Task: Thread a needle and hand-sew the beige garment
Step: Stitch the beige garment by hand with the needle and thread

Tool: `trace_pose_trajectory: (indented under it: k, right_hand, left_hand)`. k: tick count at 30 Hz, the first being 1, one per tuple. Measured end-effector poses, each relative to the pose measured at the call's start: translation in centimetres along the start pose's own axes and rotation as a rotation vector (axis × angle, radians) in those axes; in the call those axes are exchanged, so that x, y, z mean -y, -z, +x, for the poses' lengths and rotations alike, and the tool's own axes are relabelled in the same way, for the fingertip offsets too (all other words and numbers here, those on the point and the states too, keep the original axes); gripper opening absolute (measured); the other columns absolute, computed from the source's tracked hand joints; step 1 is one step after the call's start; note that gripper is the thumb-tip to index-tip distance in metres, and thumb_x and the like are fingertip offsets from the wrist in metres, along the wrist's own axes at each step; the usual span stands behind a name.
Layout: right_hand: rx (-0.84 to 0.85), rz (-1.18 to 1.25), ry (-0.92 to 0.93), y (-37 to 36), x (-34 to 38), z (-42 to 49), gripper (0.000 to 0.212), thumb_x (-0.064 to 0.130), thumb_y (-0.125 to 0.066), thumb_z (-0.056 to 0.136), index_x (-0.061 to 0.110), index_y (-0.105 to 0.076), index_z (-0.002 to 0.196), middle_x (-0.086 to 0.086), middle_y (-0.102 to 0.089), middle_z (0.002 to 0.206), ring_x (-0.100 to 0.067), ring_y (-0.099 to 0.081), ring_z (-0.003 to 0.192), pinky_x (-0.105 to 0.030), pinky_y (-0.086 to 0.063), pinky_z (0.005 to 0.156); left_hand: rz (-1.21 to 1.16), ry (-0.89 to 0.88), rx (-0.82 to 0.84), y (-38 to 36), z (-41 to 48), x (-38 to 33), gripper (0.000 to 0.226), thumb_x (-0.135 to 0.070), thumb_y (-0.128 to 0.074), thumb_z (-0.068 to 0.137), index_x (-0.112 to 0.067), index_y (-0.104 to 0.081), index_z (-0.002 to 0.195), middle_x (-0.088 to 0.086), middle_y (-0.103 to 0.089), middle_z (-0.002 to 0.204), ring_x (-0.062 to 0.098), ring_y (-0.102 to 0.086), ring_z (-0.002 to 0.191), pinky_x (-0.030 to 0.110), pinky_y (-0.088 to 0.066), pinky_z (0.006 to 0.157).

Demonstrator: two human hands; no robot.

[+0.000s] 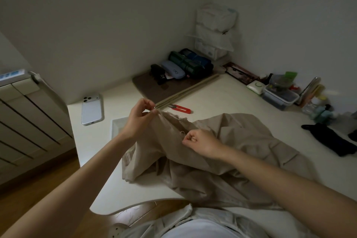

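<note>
Both left hand (140, 118) and right hand (201, 143) pinch the beige garment (241, 141); far case (172, 71) bears glasses emblem.

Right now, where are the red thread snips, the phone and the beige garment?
red thread snips (182, 109): head view, on the red handle.
phone (91, 111): head view, middle of its white back.
beige garment (251, 141): head view, on its spread cloth.

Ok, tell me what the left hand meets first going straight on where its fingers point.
Likely the red snips, just past the beige garment that the left hand pinches; depth is unclear.
</note>
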State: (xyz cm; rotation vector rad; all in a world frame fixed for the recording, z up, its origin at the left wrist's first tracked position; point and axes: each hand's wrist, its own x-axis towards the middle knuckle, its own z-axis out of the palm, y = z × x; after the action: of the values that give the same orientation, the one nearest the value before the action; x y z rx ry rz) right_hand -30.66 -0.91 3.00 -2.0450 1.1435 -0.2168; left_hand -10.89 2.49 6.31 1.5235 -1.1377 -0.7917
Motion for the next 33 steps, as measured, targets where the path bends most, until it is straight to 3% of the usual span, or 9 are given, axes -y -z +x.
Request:
trace_pose_trajectory:
  k: [4, 7, 10, 13, 16, 22, 28, 31, 33]
  right_hand:
    - [-0.208, 0.045, 0.011, 0.7, 0.3, 0.0, 0.03, 0.036, -0.055, 0.094, 0.02, -0.039, 0.114, 0.008, -0.051, 0.074, -0.006, -0.051, 0.067, -0.019, -0.044, 0.063]
    - [-0.2, 0.059, -0.011, 0.9, 0.5, 0.6, 0.035, 0.029, -0.053, 0.096, 0.016, -0.035, 0.123, 0.007, -0.047, 0.069, -0.008, -0.048, 0.06, -0.023, -0.043, 0.06]
    - [-0.119, -0.096, -0.126, 1.0, 0.4, 0.8, 0.051, 0.027, -0.052, 0.096, 0.011, -0.029, 0.138, -0.005, -0.055, 0.113, -0.018, -0.055, 0.103, -0.032, -0.046, 0.088]
    - [-0.245, -0.261, -0.044, 1.0, 1.0, 0.5, 0.056, 0.027, -0.051, 0.096, 0.014, -0.025, 0.144, -0.01, -0.032, 0.14, -0.024, -0.032, 0.129, -0.033, -0.035, 0.105]
    - [-0.313, -0.172, 0.16, 0.8, 2.7, 0.7, 0.042, 0.029, -0.051, 0.096, 0.017, -0.042, 0.136, -0.004, -0.039, 0.132, -0.018, -0.034, 0.124, -0.028, -0.036, 0.104]
    - [-0.271, 0.092, 0.169, 0.6, 4.6, 2.7, 0.018, 0.027, -0.059, 0.093, 0.012, -0.065, 0.1, 0.001, -0.055, 0.102, -0.013, -0.054, 0.096, -0.027, -0.046, 0.088]
    - [-0.202, 0.353, 0.123, 2.4, 5.1, 2.6, 0.017, 0.022, -0.051, 0.098, 0.01, -0.061, 0.091, 0.001, -0.065, 0.079, -0.008, -0.061, 0.075, -0.017, -0.048, 0.075]
    - [-0.103, 0.483, 0.098, 3.9, 5.1, 2.6, 0.018, 0.019, -0.047, 0.099, 0.014, -0.056, 0.084, 0.002, -0.053, 0.063, -0.007, -0.052, 0.056, -0.028, -0.052, 0.068]
    - [-0.04, 0.44, 0.084, 4.8, 5.1, 2.4, 0.018, 0.021, -0.046, 0.1, 0.017, -0.057, 0.086, 0.005, -0.045, 0.06, -0.002, -0.043, 0.048, -0.02, -0.043, 0.052]
  left_hand:
    - [-0.012, 0.012, 0.007, 0.1, -0.2, 0.1, 0.01, -0.008, -0.055, 0.094, -0.016, -0.053, 0.089, 0.004, -0.058, 0.092, 0.013, -0.056, 0.078, 0.01, -0.049, 0.06]
    - [-0.007, 0.019, 0.013, 0.0, -0.1, 0.0, 0.01, -0.009, -0.055, 0.094, -0.017, -0.053, 0.089, 0.002, -0.058, 0.091, 0.013, -0.056, 0.078, 0.011, -0.049, 0.06]
    - [-0.009, 0.021, 0.028, -0.1, 0.0, -0.1, 0.008, -0.01, -0.054, 0.095, -0.017, -0.054, 0.09, 0.003, -0.058, 0.093, 0.013, -0.057, 0.078, 0.011, -0.048, 0.06]
    - [0.002, 0.022, 0.042, -0.3, 0.0, -0.1, 0.003, -0.01, -0.053, 0.095, -0.012, -0.054, 0.094, 0.006, -0.058, 0.096, 0.014, -0.056, 0.08, 0.011, -0.049, 0.061]
    - [-0.01, 0.001, 0.063, -0.5, 0.0, -0.2, 0.002, -0.007, -0.054, 0.094, -0.008, -0.053, 0.096, 0.008, -0.058, 0.095, 0.013, -0.056, 0.076, 0.014, -0.049, 0.06]
    - [0.008, -0.001, 0.143, -0.7, -0.3, -0.3, 0.011, -0.009, -0.055, 0.094, -0.001, -0.054, 0.102, 0.009, -0.058, 0.092, 0.017, -0.056, 0.075, 0.025, -0.048, 0.065]
    - [0.059, 0.012, 0.065, 0.3, -0.1, 0.3, 0.002, -0.007, -0.055, 0.094, -0.008, -0.056, 0.093, 0.007, -0.059, 0.092, 0.015, -0.057, 0.077, 0.013, -0.049, 0.062]
    - [0.133, 0.014, 0.055, 0.5, 0.2, 0.7, 0.005, -0.006, -0.053, 0.095, -0.008, -0.057, 0.091, 0.004, -0.058, 0.091, 0.016, -0.056, 0.078, 0.013, -0.048, 0.062]
    - [0.18, 0.001, 0.054, 0.4, 0.4, 0.8, 0.008, -0.006, -0.053, 0.095, -0.01, -0.057, 0.089, 0.004, -0.059, 0.091, 0.017, -0.056, 0.081, 0.015, -0.048, 0.065]
